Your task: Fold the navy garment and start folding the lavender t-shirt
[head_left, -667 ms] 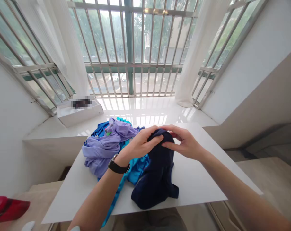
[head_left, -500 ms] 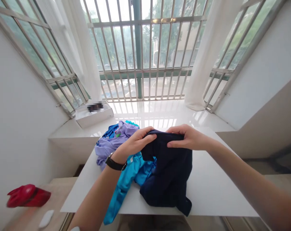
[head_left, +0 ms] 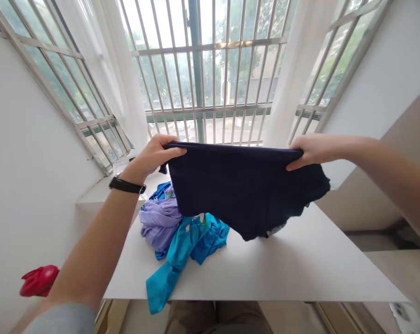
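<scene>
A dark navy garment (head_left: 238,185) hangs stretched between my hands above the white table; its exact kind does not show. My left hand (head_left: 159,155), with a black watch on the wrist, pinches its upper edge at the left. At the right end my right hand (head_left: 305,150) is closed on the same edge. Below and to the left, a lavender garment (head_left: 159,218) lies crumpled on the table. Beside it a turquoise garment (head_left: 182,250) trails over the table's front edge. A bit of blue cloth (head_left: 160,191) shows behind the lavender one.
The white table (head_left: 300,273) stands before a window sill (head_left: 95,190) with metal bars (head_left: 227,111) and white curtains (head_left: 123,83). A white box on the sill is mostly hidden behind my left hand. A red cap-like item (head_left: 39,280) is at lower left.
My hands have moved apart and upward, spreading the navy garment, which hung bunched between them, into a wide sheet. The lavender and turquoise clothes stay on the table.
</scene>
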A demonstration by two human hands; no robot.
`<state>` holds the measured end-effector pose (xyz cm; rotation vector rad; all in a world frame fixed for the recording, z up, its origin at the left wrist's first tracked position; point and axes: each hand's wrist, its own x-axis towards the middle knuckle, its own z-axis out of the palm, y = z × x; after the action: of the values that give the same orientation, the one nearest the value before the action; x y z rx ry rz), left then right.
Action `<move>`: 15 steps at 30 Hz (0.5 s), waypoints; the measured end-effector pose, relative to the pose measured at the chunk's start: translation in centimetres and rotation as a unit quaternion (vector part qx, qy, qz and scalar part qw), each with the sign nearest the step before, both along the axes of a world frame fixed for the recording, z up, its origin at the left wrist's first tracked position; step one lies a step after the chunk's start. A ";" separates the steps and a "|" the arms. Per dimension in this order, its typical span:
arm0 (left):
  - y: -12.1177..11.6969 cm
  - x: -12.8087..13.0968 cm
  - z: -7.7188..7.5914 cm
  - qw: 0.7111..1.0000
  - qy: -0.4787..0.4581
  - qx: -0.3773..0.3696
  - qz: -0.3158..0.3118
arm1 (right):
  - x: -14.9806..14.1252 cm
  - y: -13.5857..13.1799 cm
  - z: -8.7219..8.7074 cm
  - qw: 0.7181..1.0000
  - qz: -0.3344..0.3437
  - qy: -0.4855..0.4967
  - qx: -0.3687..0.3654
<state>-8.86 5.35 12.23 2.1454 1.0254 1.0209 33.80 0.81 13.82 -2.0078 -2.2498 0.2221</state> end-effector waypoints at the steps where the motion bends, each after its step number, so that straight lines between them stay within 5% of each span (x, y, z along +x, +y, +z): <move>1: 0.6 -0.1 0.1 1.000 0.008 0.018 0.010 | 0.6 0.0 0.2 0.998 -0.012 -0.055 -0.029; 7: 3.6 -0.6 -0.6 0.985 0.097 0.126 0.069 | 4.2 -0.5 0.9 0.977 -0.112 -0.155 0.092; 13: 6.1 -2.0 -1.2 0.945 0.166 0.210 0.187 | 6.5 -2.0 1.7 0.986 -0.160 0.031 0.027; 15: 7.1 -2.6 -1.4 0.933 0.186 0.222 0.211 | 7.1 -1.9 1.8 0.983 -0.163 0.069 0.058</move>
<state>-11.48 12.45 10.88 2.6214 1.6178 1.1500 40.87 -1.11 15.59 -2.1837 -1.7774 0.1853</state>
